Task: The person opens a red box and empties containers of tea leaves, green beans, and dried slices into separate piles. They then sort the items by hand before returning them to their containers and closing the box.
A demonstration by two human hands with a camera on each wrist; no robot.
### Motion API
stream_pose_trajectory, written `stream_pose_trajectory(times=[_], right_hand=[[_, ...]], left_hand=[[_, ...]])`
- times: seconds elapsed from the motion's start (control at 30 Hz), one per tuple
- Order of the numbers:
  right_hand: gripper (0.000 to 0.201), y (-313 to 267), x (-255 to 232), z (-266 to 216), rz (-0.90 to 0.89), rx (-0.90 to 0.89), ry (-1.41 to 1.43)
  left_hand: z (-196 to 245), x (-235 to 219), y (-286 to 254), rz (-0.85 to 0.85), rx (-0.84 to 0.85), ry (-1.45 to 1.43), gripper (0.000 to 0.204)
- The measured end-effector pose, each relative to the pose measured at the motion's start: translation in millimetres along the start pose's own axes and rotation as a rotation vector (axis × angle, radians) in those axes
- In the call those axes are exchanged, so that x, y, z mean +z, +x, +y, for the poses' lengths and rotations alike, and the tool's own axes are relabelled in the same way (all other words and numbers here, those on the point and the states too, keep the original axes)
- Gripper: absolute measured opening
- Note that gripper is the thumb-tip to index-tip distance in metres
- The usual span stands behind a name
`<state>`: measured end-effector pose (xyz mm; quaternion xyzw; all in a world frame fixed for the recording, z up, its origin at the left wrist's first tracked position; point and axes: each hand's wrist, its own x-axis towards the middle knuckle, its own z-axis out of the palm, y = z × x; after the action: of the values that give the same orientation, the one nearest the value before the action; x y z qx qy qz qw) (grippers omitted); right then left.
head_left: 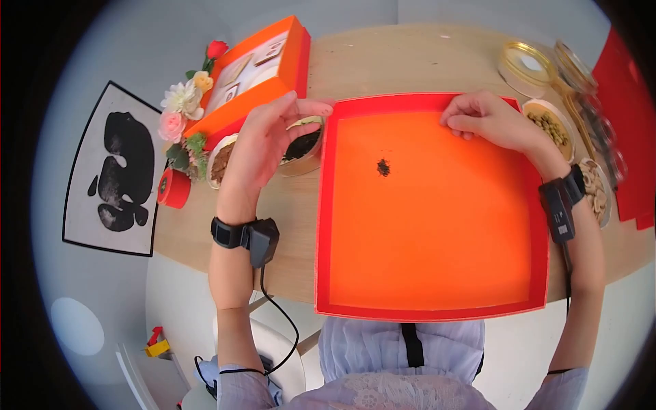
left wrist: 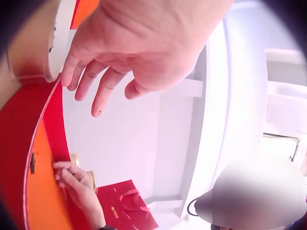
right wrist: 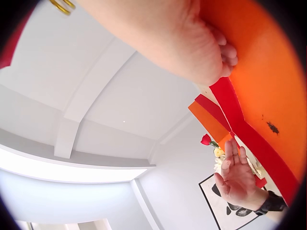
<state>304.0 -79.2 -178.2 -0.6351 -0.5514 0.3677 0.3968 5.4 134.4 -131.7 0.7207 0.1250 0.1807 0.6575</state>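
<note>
A red-rimmed tray with an orange inside (head_left: 430, 232) lies before the person. On its left part is a small heap of dark bits (head_left: 383, 167), also seen in the right wrist view (right wrist: 273, 128). The left hand (head_left: 263, 137) is over the tray's upper left edge, fingers extended and apart, beside a bowl of dark leaves (head_left: 303, 143); a speck sticks to one fingertip in the left wrist view. Above the tray's upper right part, the right hand (head_left: 490, 123) hangs with loosely bent fingers, nothing visible in them; its palm is hidden in the head view.
An orange box with small packets (head_left: 249, 75) and flowers (head_left: 182, 100) stand at the upper left. Near them is a bowl of brown pieces (head_left: 222, 161). To the right are a bowl of greenish buds (head_left: 549, 128), a dish of pale slices (head_left: 596, 191) and a gold-rimmed jar (head_left: 526, 68).
</note>
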Motion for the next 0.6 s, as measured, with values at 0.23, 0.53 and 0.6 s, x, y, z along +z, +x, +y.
stream_pose_trajectory(times=[0.23,0.53,0.6], right_hand=[[0.019,-1,1,-5,0.029,0.07,-0.032],[0.02,0,-1,0,0.014,0.047,-0.027],[0.02,0,-2,1,0.004,0.044,-0.033]], left_hand=[[4,-37,-2,0.329,-0.121,0.512,0.031],[-13,-2,3,0.331,0.09,0.949,0.02],[-14,19,2,0.199,0.163,0.776,0.024]])
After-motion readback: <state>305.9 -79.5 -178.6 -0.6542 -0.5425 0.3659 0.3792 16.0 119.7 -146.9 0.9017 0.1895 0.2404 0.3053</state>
